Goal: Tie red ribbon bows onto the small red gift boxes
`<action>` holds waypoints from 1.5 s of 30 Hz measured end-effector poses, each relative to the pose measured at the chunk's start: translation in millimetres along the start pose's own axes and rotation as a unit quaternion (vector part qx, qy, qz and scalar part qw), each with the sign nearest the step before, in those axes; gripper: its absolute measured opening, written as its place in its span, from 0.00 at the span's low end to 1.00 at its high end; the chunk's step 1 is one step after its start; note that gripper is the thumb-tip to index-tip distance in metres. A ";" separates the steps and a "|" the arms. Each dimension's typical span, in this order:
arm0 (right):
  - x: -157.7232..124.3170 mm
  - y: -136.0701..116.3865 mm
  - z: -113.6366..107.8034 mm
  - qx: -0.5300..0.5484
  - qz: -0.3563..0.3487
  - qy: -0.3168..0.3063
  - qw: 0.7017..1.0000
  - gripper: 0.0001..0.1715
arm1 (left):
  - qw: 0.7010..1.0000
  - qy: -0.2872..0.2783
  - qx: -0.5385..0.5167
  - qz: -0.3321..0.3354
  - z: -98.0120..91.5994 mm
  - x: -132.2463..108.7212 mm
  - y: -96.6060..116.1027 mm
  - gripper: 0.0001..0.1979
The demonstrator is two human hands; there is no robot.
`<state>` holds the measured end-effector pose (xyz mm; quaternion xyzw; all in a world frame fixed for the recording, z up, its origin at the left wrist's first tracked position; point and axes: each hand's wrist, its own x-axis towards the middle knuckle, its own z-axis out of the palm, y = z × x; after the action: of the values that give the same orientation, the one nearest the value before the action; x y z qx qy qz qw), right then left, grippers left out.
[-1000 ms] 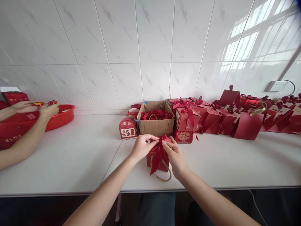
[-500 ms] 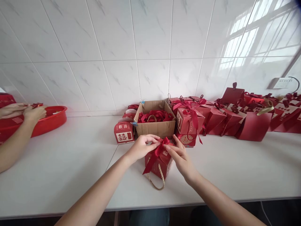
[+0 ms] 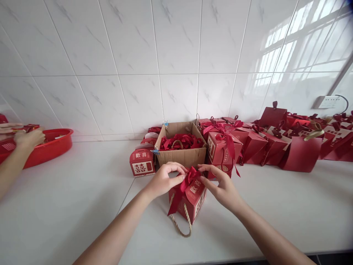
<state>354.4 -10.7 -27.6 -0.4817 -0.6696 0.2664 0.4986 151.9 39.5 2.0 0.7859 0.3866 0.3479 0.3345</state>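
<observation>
A red gift box [image 3: 184, 202] with Chinese lettering stands on the counter in front of me, a glossy red ribbon bow [image 3: 191, 177] on its top. One ribbon tail hangs down its left side, and a twisted cord handle [image 3: 187, 225] droops at its front. My left hand [image 3: 164, 181] pinches the bow's left side between thumb and fingers. From the other side, my right hand [image 3: 222, 188] has thumb and forefinger at the bow's right loop, curled around its edge.
Behind the box sits a cardboard box [image 3: 182, 157] full of red ribbons. Red boxes [image 3: 142, 162] stand left of it; stacked bow-tied boxes [image 3: 223, 147] and red gift bags [image 3: 300, 152] line the right. Another person's hand [image 3: 29, 138] works over a red basin [image 3: 59, 147].
The view has shifted slightly. The gift box has turned a little, showing more of its lettered lid and right side. My right fingers have drawn back toward the bow's right edge.
</observation>
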 end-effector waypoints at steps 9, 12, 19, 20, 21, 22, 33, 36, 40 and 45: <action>21.5 -14.8 -8.1 -0.141 -0.138 -0.100 0.975 0.16 | 0.999 0.033 -0.009 0.014 7.8 -5.3 -4.3 0.03; 27.1 -24.8 -16.7 -0.101 -0.091 -0.158 0.978 0.15 | 0.999 0.037 -0.008 0.019 8.7 -6.6 -4.8 0.02; 37.8 -20.9 -22.5 -0.147 -0.064 -0.147 0.976 0.17 | 0.999 0.045 0.003 0.029 9.6 -10.1 -10.5 0.03; 37.6 -17.8 -19.6 -0.118 -0.074 -0.148 0.979 0.16 | 0.998 0.049 0.002 0.030 9.8 -10.6 -11.0 0.03; 37.0 -14.7 -16.1 -0.085 -0.079 -0.152 0.982 0.17 | 0.998 0.051 0.001 0.030 10.0 -11.0 -11.3 0.03; 36.0 -11.7 -12.5 -0.056 -0.083 -0.153 0.983 0.18 | 0.998 0.053 -0.001 0.031 10.2 -11.4 -11.6 0.03; 28.2 6.4 -1.5 -0.020 -0.263 -0.153 0.952 0.24 | 0.997 0.064 0.016 0.032 9.2 -13.2 -9.5 0.01; 27.9 11.2 -2.4 -0.037 -0.286 -0.164 0.943 0.29 | 0.997 0.057 0.013 0.045 7.1 -12.0 -9.3 0.02; 27.0 13.1 -3.6 -0.051 -0.283 -0.178 0.941 0.34 | 0.998 0.045 0.005 0.037 4.4 -11.0 -12.0 0.03; 26.6 12.0 -4.8 -0.065 -0.275 -0.197 0.939 0.35 | 0.999 0.033 -0.001 0.023 2.0 -9.5 -13.0 0.03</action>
<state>362.4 17.7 -25.0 -0.2481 -0.8764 0.1648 0.3785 144.3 37.2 -12.1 0.7821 0.3791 0.3819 0.3142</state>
